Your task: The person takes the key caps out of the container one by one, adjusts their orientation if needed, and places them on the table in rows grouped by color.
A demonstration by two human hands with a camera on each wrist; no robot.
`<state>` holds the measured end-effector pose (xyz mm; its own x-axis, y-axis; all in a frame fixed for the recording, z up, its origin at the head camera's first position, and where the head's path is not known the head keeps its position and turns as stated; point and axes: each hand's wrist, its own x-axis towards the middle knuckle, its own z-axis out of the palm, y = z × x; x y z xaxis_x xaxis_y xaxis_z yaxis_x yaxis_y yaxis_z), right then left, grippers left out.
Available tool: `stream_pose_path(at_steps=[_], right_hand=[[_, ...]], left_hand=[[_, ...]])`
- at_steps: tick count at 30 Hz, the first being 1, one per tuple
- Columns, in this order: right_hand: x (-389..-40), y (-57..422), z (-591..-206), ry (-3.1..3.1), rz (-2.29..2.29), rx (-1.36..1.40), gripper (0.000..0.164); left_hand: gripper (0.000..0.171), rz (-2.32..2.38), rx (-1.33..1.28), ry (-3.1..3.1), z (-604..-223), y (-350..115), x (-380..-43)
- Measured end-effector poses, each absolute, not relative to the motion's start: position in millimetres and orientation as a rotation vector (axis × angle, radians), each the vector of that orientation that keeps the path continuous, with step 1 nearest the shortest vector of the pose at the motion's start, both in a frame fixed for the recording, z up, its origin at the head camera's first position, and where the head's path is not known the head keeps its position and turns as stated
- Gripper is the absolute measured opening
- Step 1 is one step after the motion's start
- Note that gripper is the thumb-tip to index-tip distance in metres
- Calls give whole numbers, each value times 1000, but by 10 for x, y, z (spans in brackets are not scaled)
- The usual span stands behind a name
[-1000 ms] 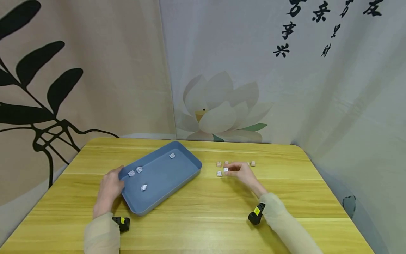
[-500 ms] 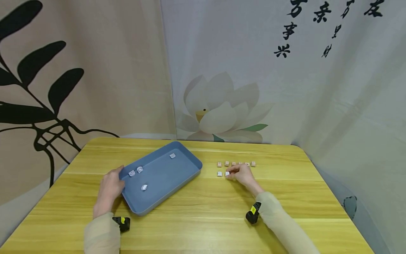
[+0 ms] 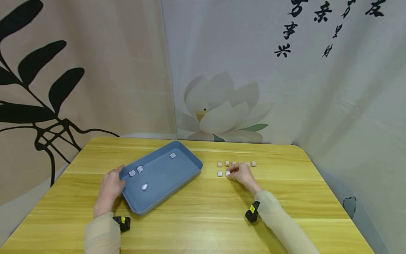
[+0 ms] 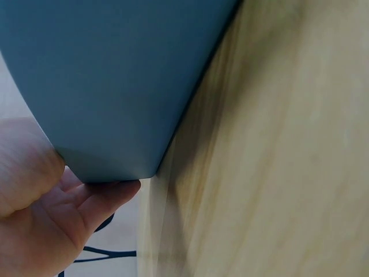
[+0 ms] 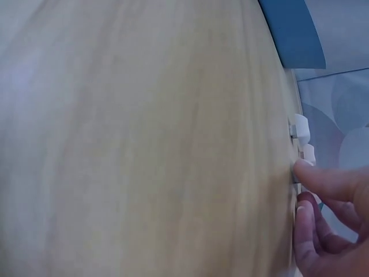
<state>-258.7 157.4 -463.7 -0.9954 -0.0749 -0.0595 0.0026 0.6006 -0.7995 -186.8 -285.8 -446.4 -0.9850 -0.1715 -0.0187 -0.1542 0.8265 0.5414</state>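
My left hand (image 3: pixel 109 188) grips the left end of a blue tray (image 3: pixel 165 180), thumb at the rim; in the left wrist view its fingers (image 4: pixel 109 202) curl against the tray's end wall. With thumb and fingertips, my right hand (image 3: pixel 242 174) pinches a small white keycap (image 3: pixel 227 173) at the tabletop. Left of that lies another white keycap (image 3: pixel 220 174). Behind them runs a row of several keycaps (image 3: pixel 227 163), partly covered by the right hand. In the right wrist view, the fingers hide most of the pinched keycap; a neighbouring white keycap (image 5: pixel 301 129) stands on the wood.
Inside the tray lie several loose keycaps, one (image 3: pixel 144 187) tipped on its side. The wooden table (image 3: pixel 203 225) ends at a back edge before a printed curtain (image 3: pixel 222 53). Each sleeve carries a black wrist camera, such as the right one (image 3: pixel 252 211).
My right hand has come slightly down toward the front, bringing the keycap to the table beside the front-left one. More of the back row shows. The left hand and tray stay put.
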Motion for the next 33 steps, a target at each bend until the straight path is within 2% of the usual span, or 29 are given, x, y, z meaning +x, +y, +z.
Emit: stream_pose_path(at_steps=[10,16,23,33], right_hand=[[-2617,1625,-4560,2686,-1363,-28,28],[-2626,1501,-4384,2681,-1449,-71,28],[-2625,997,-4242,2593,-1620,-254,26],[-2487,84,-4319,2464,-1512,-764,27]], left_hand=[[59,-870,251,-2971,-4455,-2862,-1865],[59,-860,258,-2966,-4463,-2862,-1861],[60,-861,261,-2977,-4471,-2872,-1858],[59,-857,267,-2978,-4474,-2864,-1876]])
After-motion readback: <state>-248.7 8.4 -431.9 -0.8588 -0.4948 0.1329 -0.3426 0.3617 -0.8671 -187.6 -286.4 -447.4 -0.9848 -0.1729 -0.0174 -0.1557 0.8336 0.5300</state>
